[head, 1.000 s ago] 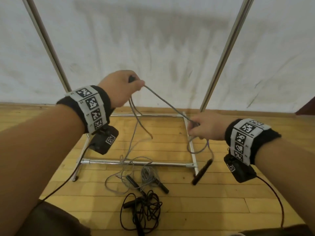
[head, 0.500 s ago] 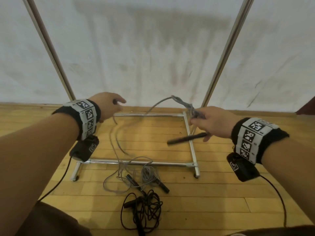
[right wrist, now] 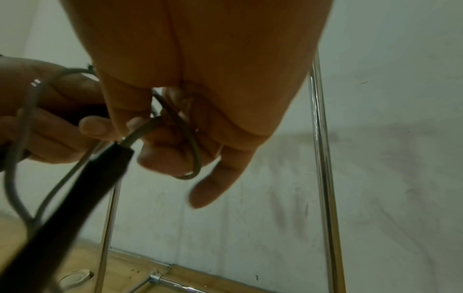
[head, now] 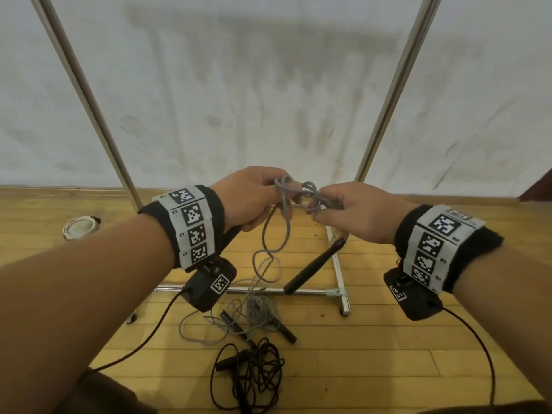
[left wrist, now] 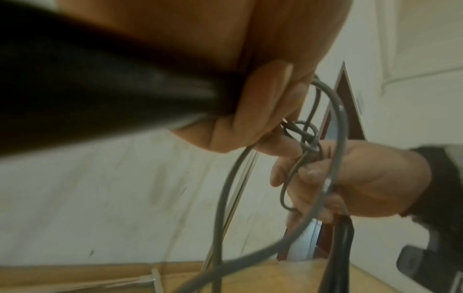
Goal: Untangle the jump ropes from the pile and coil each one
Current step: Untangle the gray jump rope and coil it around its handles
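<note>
Grey rope (head: 286, 210), stretched between spread hands half a second ago, is now bunched in a knot where the left hand (head: 251, 198) and right hand (head: 355, 213) meet; both pinch it, a black handle (head: 313, 267) dangling at 6 o'clock. The pile (head: 251, 348) lies on the wood floor (head: 388, 354) below. Left wrist: fingers (left wrist: 263, 111) curl around a handle and cord. Right wrist: the right hand's fingers (right wrist: 175, 154) clamp a grey loop.

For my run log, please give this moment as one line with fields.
left hand: holds grey rope | right hand: pinches knot | black handle: hangs below | black rope: tangled on floor
</note>
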Action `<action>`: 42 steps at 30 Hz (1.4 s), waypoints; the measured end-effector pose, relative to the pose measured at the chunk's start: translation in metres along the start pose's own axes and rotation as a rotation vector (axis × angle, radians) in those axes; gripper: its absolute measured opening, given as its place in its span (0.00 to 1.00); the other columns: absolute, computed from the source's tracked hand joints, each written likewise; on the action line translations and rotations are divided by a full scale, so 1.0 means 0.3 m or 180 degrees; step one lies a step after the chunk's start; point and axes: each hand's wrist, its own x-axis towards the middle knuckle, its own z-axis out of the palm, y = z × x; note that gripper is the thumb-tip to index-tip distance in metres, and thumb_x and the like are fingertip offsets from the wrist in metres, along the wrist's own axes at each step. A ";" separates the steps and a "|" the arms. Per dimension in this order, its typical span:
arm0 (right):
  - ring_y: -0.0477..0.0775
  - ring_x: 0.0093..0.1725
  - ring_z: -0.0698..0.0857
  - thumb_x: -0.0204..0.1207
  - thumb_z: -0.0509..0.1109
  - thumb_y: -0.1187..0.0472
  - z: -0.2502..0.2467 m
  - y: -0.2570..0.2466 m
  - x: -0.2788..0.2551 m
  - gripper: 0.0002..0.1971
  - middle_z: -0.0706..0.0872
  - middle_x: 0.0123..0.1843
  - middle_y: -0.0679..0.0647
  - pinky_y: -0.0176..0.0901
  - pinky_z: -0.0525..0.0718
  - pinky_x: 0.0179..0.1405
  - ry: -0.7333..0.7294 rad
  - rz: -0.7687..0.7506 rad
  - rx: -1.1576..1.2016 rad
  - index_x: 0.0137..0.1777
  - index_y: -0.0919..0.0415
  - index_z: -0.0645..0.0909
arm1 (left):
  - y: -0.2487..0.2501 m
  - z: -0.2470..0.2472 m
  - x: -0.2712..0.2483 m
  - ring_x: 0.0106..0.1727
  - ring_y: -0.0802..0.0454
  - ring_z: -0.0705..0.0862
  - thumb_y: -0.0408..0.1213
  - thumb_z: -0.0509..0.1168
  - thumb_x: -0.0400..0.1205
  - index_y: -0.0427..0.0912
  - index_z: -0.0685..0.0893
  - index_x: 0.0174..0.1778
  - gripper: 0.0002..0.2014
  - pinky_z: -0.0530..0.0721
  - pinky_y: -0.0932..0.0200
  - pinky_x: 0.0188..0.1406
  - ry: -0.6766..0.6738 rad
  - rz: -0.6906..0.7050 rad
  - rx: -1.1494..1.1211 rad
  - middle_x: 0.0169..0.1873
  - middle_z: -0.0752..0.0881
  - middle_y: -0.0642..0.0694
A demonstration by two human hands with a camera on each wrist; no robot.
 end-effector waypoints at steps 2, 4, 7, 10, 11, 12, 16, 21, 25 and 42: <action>0.36 0.37 0.84 0.83 0.70 0.42 0.000 0.001 -0.002 0.07 0.86 0.36 0.44 0.40 0.76 0.38 -0.0036 -0.0043 0.0064 0.49 0.42 0.85 | -0.005 0.004 0.002 0.17 0.53 0.71 0.52 0.65 0.90 0.54 0.90 0.43 0.13 0.69 0.63 0.16 0.0103 -0.0053 0.0214 0.41 0.94 0.43; 0.35 0.37 0.84 0.83 0.70 0.43 0.002 -0.001 -0.005 0.06 0.86 0.36 0.43 0.40 0.76 0.39 -0.0049 -0.0091 0.0151 0.47 0.40 0.84 | -0.004 0.006 0.001 0.17 0.54 0.72 0.51 0.65 0.89 0.52 0.90 0.46 0.12 0.70 0.63 0.15 0.0105 -0.0117 0.0246 0.43 0.95 0.43; 0.40 0.36 0.85 0.84 0.70 0.45 -0.001 0.003 -0.003 0.08 0.86 0.35 0.45 0.40 0.77 0.37 0.0097 -0.0050 0.0001 0.45 0.44 0.84 | 0.010 -0.003 -0.009 0.19 0.55 0.74 0.42 0.72 0.82 0.44 0.92 0.55 0.09 0.71 0.64 0.13 -0.0030 -0.0332 -0.0312 0.51 0.95 0.38; 0.44 0.33 0.79 0.84 0.69 0.43 -0.010 0.008 0.003 0.14 0.81 0.32 0.47 0.41 0.71 0.33 0.0230 -0.0008 -0.0541 0.39 0.48 0.81 | 0.018 -0.023 -0.022 0.22 0.54 0.74 0.47 0.74 0.73 0.35 0.89 0.64 0.26 0.72 0.64 0.14 -0.0255 -0.0608 -0.1112 0.57 0.93 0.33; 0.44 0.34 0.79 0.84 0.68 0.43 -0.011 0.007 0.004 0.14 0.81 0.32 0.46 0.41 0.70 0.33 0.0236 0.0003 -0.0719 0.40 0.48 0.81 | 0.024 -0.026 -0.023 0.22 0.54 0.74 0.51 0.73 0.75 0.34 0.88 0.64 0.27 0.72 0.64 0.13 -0.0326 -0.0661 -0.1293 0.55 0.93 0.34; 0.44 0.36 0.79 0.85 0.67 0.43 -0.010 0.006 0.004 0.13 0.82 0.34 0.46 0.41 0.70 0.33 0.0236 0.0010 -0.0872 0.43 0.48 0.82 | 0.028 -0.028 -0.024 0.21 0.54 0.74 0.54 0.72 0.79 0.35 0.87 0.62 0.26 0.72 0.64 0.13 -0.0350 -0.0688 -0.1377 0.51 0.92 0.35; 0.44 0.37 0.78 0.82 0.69 0.40 -0.013 -0.003 -0.002 0.11 0.80 0.37 0.45 0.41 0.71 0.34 0.0088 0.0073 -0.1101 0.47 0.46 0.79 | 0.032 -0.021 -0.018 0.19 0.55 0.72 0.44 0.73 0.86 0.42 0.89 0.51 0.09 0.68 0.65 0.11 -0.0177 -0.0547 -0.0863 0.33 0.84 0.43; 0.47 0.55 0.85 0.71 0.70 0.25 -0.016 -0.020 -0.023 0.28 0.88 0.55 0.47 0.46 0.83 0.56 -0.0222 -0.0067 0.0071 0.60 0.44 0.84 | 0.034 0.008 -0.018 0.18 0.57 0.66 0.41 0.73 0.85 0.50 0.91 0.46 0.03 0.66 0.66 0.13 -0.0329 -0.0436 -0.0556 0.26 0.77 0.49; 0.39 0.66 0.82 0.78 0.73 0.36 0.009 -0.036 -0.014 0.24 0.85 0.67 0.41 0.41 0.77 0.64 0.0350 -0.0033 0.0804 0.73 0.37 0.80 | 0.046 0.014 -0.011 0.19 0.56 0.68 0.41 0.73 0.84 0.49 0.93 0.48 0.04 0.67 0.65 0.14 -0.0425 -0.0427 -0.0630 0.28 0.78 0.48; 0.56 0.40 0.90 0.79 0.77 0.67 0.025 -0.106 -0.002 0.08 0.90 0.44 0.63 0.46 0.91 0.44 0.0625 -0.0255 0.1678 0.55 0.63 0.84 | 0.067 -0.057 0.001 0.17 0.57 0.70 0.40 0.74 0.86 0.50 0.89 0.29 0.17 0.68 0.65 0.14 -0.0045 -0.0377 -0.0271 0.21 0.80 0.51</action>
